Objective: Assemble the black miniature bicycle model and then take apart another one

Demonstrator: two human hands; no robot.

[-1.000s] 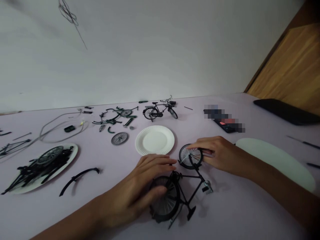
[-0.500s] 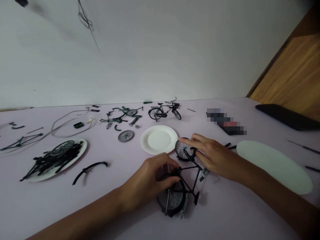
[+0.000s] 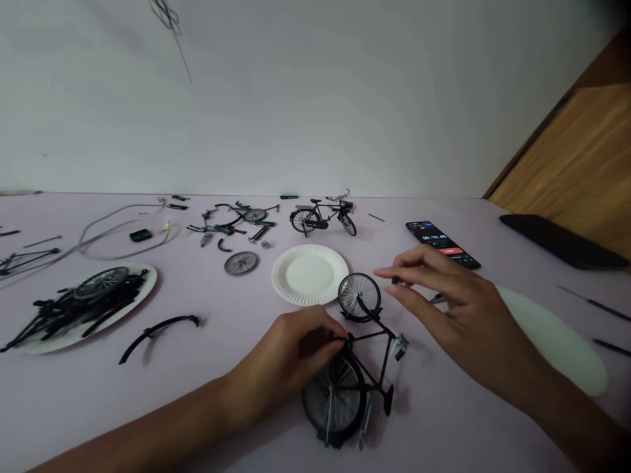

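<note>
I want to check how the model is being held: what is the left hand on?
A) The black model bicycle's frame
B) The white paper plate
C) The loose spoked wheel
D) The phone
A. The left hand has its fingers at the frame of the black model bicycle.

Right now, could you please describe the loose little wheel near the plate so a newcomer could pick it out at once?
On the table, find the white paper plate. Just left of it lies a small spoked wheel, flat and alone, attached to no frame.
</note>
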